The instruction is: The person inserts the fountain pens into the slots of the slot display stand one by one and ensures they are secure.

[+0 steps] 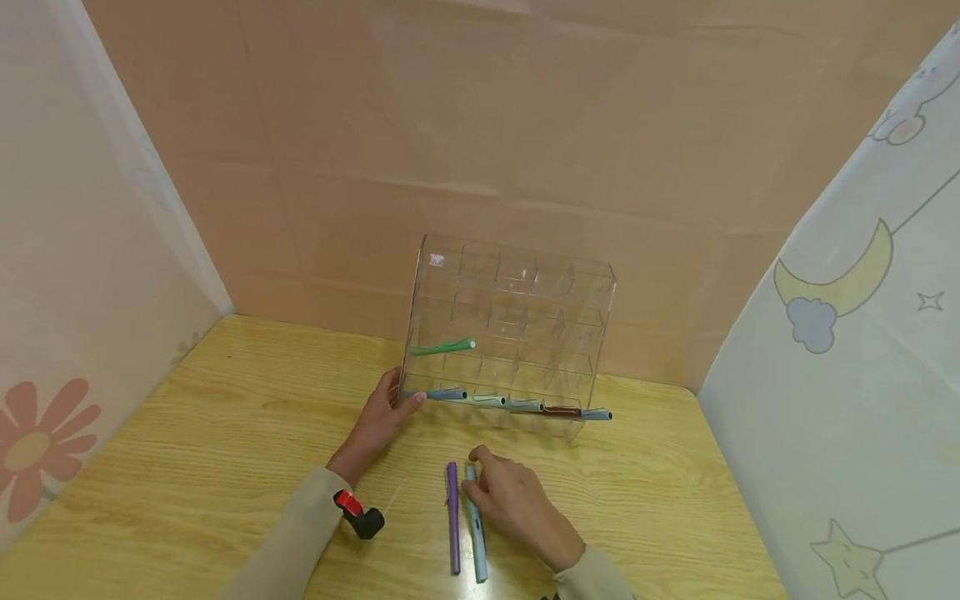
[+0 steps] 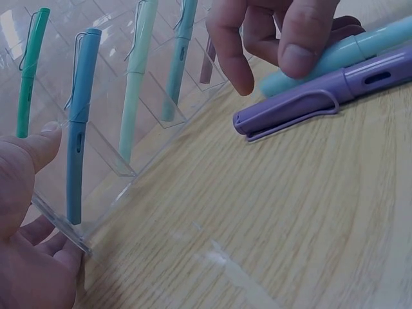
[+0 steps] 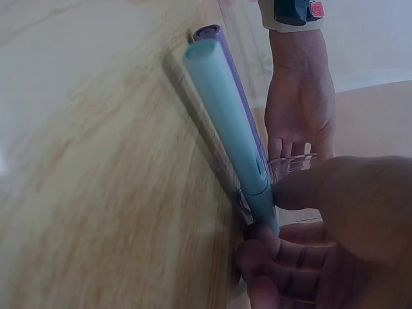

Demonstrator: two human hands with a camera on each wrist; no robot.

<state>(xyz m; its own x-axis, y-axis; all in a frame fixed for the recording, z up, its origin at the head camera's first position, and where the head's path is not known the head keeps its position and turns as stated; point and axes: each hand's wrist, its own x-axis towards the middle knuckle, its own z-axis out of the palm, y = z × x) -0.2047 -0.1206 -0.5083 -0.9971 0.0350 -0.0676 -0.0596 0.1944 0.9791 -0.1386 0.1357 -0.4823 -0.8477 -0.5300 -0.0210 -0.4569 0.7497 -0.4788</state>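
My left hand (image 1: 378,421) grips the lower left edge of a clear plastic pen rack (image 1: 598,342), its thumb in front and its other fingers behind. Thumb and fingers of my right hand (image 1: 517,500) pinch a light blue pen (image 3: 225,116) around its capped end. Beside that pen, a purple pen (image 1: 453,533) with a clip lies lengthwise on the table. Along the rack's lower row sit a blue pen (image 2: 80,116), a pale green pen (image 1: 487,401), a teal pen (image 2: 179,64), a dark red pen (image 1: 562,411) and a blue-grey pen (image 1: 597,414). A green pen (image 1: 442,347) is one row higher.
The rack stands toward the back of a wood-grain table (image 1: 247,433). Behind it hangs an orange-brown backdrop (image 1: 480,150). Patterned white sheets close in the left and right sides. A black and red device (image 1: 360,514) is strapped on the left wrist.
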